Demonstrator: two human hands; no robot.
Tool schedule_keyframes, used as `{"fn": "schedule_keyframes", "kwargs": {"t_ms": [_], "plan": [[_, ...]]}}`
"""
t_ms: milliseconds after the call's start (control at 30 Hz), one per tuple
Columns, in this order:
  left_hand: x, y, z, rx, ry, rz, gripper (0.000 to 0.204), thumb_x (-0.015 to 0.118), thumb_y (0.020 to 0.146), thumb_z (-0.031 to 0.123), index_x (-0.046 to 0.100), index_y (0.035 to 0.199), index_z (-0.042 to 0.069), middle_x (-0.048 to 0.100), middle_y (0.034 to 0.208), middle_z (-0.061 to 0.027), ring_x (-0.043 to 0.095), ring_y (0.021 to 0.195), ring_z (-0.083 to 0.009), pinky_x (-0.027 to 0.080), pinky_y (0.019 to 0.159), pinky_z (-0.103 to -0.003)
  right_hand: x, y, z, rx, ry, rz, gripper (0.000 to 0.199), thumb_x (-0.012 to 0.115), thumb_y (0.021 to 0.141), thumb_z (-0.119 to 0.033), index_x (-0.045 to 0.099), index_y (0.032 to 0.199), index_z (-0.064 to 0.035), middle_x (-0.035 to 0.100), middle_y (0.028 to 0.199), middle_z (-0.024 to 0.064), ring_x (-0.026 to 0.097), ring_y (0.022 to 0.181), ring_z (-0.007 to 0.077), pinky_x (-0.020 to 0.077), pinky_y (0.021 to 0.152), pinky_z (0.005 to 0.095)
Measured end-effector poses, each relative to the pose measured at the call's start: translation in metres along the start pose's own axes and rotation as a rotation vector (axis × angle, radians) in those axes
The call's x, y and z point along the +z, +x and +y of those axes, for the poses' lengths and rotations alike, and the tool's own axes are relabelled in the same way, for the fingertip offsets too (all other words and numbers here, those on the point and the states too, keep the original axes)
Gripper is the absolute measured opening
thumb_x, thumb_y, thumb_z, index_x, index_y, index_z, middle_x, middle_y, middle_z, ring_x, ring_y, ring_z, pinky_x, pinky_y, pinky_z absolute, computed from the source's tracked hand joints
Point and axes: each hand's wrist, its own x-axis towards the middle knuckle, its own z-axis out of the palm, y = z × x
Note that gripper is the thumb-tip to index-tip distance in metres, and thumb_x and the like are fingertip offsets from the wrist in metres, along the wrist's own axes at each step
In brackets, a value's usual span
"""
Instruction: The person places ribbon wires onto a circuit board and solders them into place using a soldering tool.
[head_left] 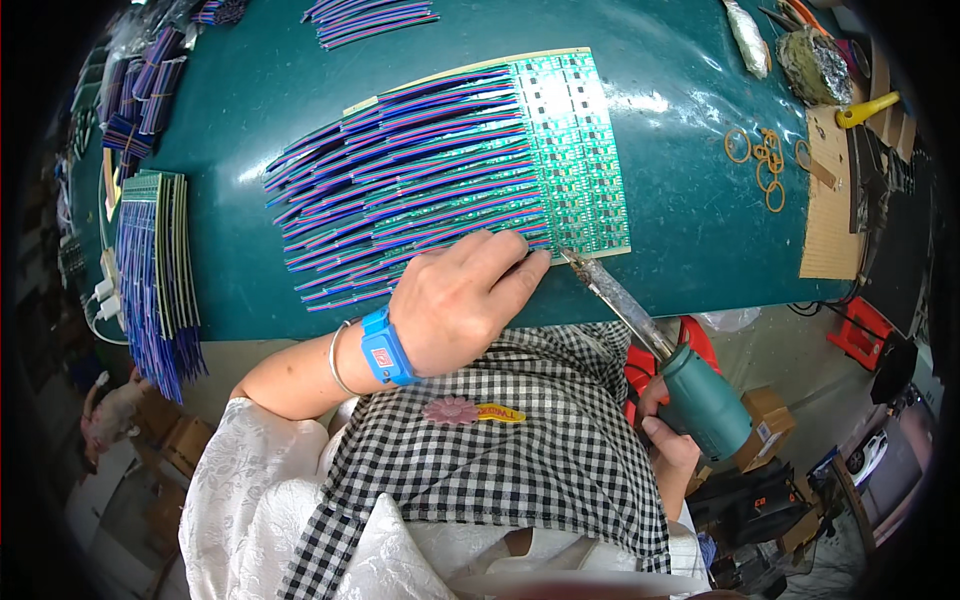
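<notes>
A panel of green circuit boards [585,150] lies on the green table, with rows of blue, red and black ribbon wires [400,190] running left from it. My left hand [455,295] is over the panel's near edge, thumb and fingers pinched at the end of a wire against the board; the fingers partly hide that wire. In my right hand [672,445] is a soldering iron [705,400] with a green handle, held below the table's edge. Its metal tip meets the panel's near edge, just right of my left fingertips.
Finished-looking boards with hanging wires [155,260] lie at the left edge. Bundled wires [145,95] are behind them, more wires [370,20] at the far side. Rubber bands [768,165] and a cardboard sheet [830,200] sit at right, near a yellow-handled tool [868,109].
</notes>
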Motion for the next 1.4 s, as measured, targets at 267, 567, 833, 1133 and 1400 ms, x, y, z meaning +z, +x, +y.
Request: {"fn": "schedule_keyframes", "kwargs": {"t_ms": [267, 567, 833, 1133, 1400], "plan": [[-0.002, 0.001, 0.0, 0.001, -0.008, -0.005, 0.038, 0.068, 0.065, -0.003, 0.073, 0.102, 0.001, 0.059, 0.086, -0.0082, 0.06, 0.067, -0.0209, 0.049, 0.051, -0.033, 0.001, 0.016, -0.007, -0.038, -0.203, -0.087, 0.026, 0.076, 0.056, -0.004, 0.066, 0.08, -0.0014, 0.064, 0.068, 0.0063, 0.062, 0.058, 0.0232, 0.0494, 0.056, 0.0328], [0.0, 0.0, -0.005, 0.004, -0.044, -0.015, 0.029, 0.064, 0.075, 0.005, 0.07, 0.103, 0.001, 0.057, 0.089, -0.0082, 0.062, 0.074, -0.0225, 0.052, 0.055, -0.034, 0.006, 0.01, -0.008, 0.033, 0.06, -0.042, 0.033, 0.075, 0.063, 0.002, 0.063, 0.094, 0.0039, 0.06, 0.073, 0.008, 0.056, 0.059, 0.0171, 0.0462, 0.054, 0.0295], [0.0, -0.001, -0.006, -0.061, -0.108, 0.001, 0.027, 0.065, 0.075, 0.004, 0.071, 0.1, 0.003, 0.057, 0.086, -0.0078, 0.062, 0.074, -0.0233, 0.052, 0.056, -0.035, -0.002, 0.011, 0.002, -0.041, -0.088, -0.098, 0.034, 0.076, 0.066, 0.0, 0.063, 0.098, 0.0046, 0.06, 0.078, 0.009, 0.056, 0.062, 0.0166, 0.0457, 0.055, 0.0292], [0.002, 0.0, -0.006, -0.057, -0.112, 0.003, 0.026, 0.065, 0.075, 0.004, 0.072, 0.1, 0.003, 0.057, 0.085, -0.0081, 0.062, 0.074, -0.0236, 0.052, 0.056, -0.034, 0.02, 0.015, -0.023, 0.173, 0.215, 0.082, 0.035, 0.073, 0.066, 0.0, 0.062, 0.098, 0.0064, 0.058, 0.071, 0.0063, 0.051, 0.057, 0.0137, 0.0404, 0.052, 0.0272], [0.0, -0.001, -0.006, -0.045, -0.08, -0.016, 0.028, 0.065, 0.074, 0.005, 0.071, 0.101, 0.002, 0.057, 0.087, -0.0081, 0.062, 0.075, -0.0234, 0.052, 0.056, -0.034, -0.005, 0.006, 0.003, -0.03, -0.17, -0.077, 0.034, 0.076, 0.066, -0.003, 0.063, 0.097, 0.0051, 0.059, 0.075, 0.0071, 0.055, 0.062, 0.0151, 0.0438, 0.056, 0.0279]]}}
